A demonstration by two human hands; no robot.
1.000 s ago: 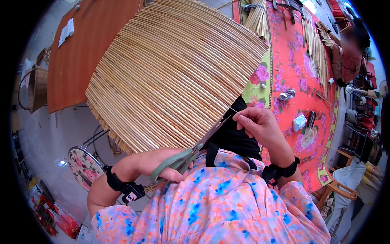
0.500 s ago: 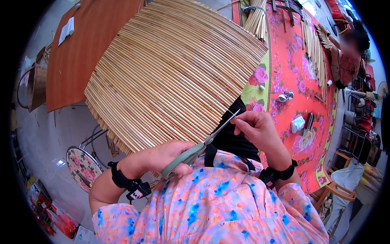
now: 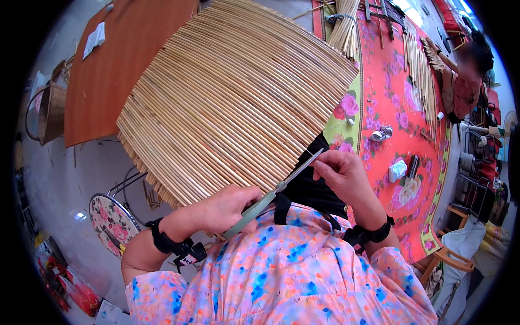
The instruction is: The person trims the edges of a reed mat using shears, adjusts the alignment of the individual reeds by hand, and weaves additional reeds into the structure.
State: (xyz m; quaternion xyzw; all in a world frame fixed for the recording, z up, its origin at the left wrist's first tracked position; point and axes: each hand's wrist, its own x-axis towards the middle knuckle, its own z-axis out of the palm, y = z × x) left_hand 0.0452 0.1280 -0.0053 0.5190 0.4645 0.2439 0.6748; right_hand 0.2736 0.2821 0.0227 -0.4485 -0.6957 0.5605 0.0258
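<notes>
A large mat of thin reed stalks [image 3: 233, 97] lies slanted before me, its near corner over my lap. My left hand [image 3: 230, 207] is closed round the green handles of a pair of scissors [image 3: 261, 206] at the mat's near edge. The metal blades point up and to the right along the mat's corner, seen nearly edge-on. Close beside the blade tips, my right hand [image 3: 341, 170] is closed, thumb and index finger pinched together. Whatever sits in that pinch is too small to make out.
A brown wooden table [image 3: 124, 65] stands at the far left, with a round flowered stool [image 3: 115, 225] nearer. On the right, a red flowered cloth [image 3: 390, 179] bears a white packet [image 3: 397, 170], a dark cylinder [image 3: 414, 166] and reed bundles [image 3: 421, 81]. Another person [image 3: 460, 89] is beyond it.
The scissors have turned more edge-on, and their tips have shifted slightly right, toward my right hand. My left hand has rolled slightly with them. The other person's arm has moved over the reeds.
</notes>
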